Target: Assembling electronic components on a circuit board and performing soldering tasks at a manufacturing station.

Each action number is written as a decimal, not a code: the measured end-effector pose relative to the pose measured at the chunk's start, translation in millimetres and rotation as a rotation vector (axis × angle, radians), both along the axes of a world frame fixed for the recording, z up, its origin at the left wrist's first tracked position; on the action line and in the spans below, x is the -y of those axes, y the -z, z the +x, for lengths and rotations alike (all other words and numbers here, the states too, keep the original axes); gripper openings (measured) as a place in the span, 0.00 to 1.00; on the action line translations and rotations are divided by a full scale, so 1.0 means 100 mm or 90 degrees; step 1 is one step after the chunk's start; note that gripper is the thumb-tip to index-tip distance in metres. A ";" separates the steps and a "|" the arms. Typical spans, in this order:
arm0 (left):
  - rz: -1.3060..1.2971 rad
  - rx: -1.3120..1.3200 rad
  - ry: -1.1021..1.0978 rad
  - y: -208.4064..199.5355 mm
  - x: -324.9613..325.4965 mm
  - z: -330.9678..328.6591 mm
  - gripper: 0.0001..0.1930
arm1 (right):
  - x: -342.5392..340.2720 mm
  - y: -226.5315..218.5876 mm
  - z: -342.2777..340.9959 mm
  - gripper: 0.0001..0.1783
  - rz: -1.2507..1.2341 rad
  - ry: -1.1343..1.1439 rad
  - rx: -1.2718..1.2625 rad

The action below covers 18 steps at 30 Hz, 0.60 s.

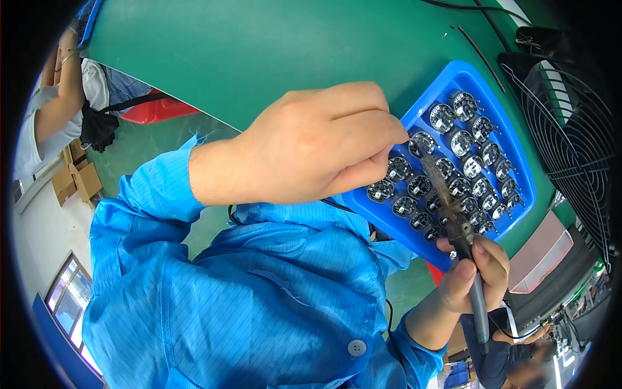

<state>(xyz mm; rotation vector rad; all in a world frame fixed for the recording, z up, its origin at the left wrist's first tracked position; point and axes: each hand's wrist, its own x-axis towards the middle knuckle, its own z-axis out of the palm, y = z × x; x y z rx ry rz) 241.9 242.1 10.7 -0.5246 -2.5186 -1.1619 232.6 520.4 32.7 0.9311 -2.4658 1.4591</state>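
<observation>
My right hand (pixel 476 275) is wrapped round the dark grey handle of a soldering iron (pixel 478 305). Its stained metal barrel points up and left over a blue tray (pixel 382 217), and the tip ends at a small round circuit board (pixel 422 144). Several more round boards (pixel 461 142) with thin wire leads stand in rows inside the tray. At the tray's left edge, my left hand (pixel 311 142) is closed in a pinch beside the iron's tip. Whatever lies between those fingers is hidden by the hand.
A black wire-guarded fan (pixel 570 149) stands right of the tray, with a pink bin (pixel 541 253) below it. On the green table (pixel 227 52) lies a thin dark rod (pixel 481 58). Another person's arm (pixel 61 104) shows at the far left, and a person in dark clothing (pixel 483 350) at lower right.
</observation>
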 end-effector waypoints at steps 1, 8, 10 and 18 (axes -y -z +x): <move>-0.004 0.001 0.004 0.00 0.00 0.00 0.11 | 0.01 0.00 0.00 0.20 0.019 -0.013 -0.010; 0.006 -0.011 0.004 0.01 0.02 0.00 0.11 | 0.00 -0.01 0.01 0.20 0.028 -0.007 -0.012; 0.026 -0.009 -0.020 -0.01 0.06 -0.01 0.10 | -0.07 -0.07 0.04 0.20 -0.028 -0.013 0.011; 0.104 0.176 -0.035 -0.03 0.00 0.16 0.09 | -0.83 -0.03 0.35 0.18 -0.183 0.502 -0.113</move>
